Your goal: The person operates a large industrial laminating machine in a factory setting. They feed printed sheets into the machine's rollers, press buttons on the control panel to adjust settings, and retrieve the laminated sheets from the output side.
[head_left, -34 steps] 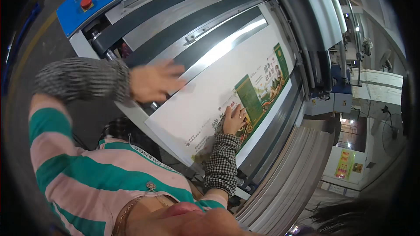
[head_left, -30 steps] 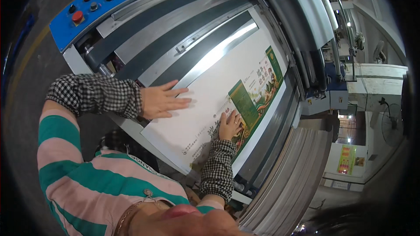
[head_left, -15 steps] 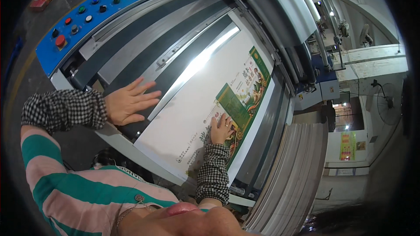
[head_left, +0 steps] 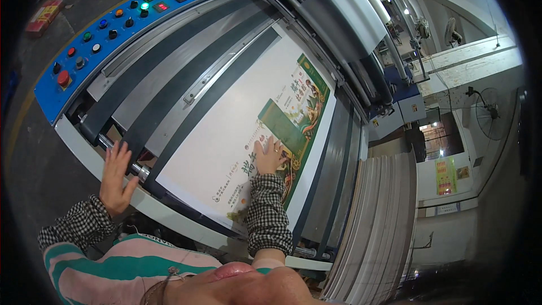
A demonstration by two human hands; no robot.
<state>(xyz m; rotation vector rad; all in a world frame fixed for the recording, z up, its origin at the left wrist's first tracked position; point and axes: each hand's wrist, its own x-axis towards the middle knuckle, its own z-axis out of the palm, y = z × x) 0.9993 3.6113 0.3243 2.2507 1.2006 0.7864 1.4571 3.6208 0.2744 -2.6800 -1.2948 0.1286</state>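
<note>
A large printed sheet (head_left: pixel 209 147), white with green and illustrated panels, lies over the dark belts (head_left: pixel 151 96) of a machine bed. My right hand (head_left: pixel 270 157) rests on its printed part beside a green panel, fingers spread and nothing held. Off the sheet's left side, my left hand (head_left: pixel 117 179) is at the machine's pale front rail (head_left: pixel 90 155), close to a metal roller shaft (head_left: pixel 139 170). Its fingers stretch out, and it grips nothing. Whether the left hand touches the rail cannot be told.
A blue control panel (head_left: pixel 107 31) with buttons and a small screen runs along the left. Rollers carrying a white web (head_left: pixel 353 14) rise at the far end. To the right stands a tall stack of sheets (head_left: pixel 375 214); a wall fan (head_left: pixel 486 114) is beyond it.
My left hand has drawn back from above the sheet's left edge toward the front rail. My right hand stays on the print. The whole view has shifted slightly.
</note>
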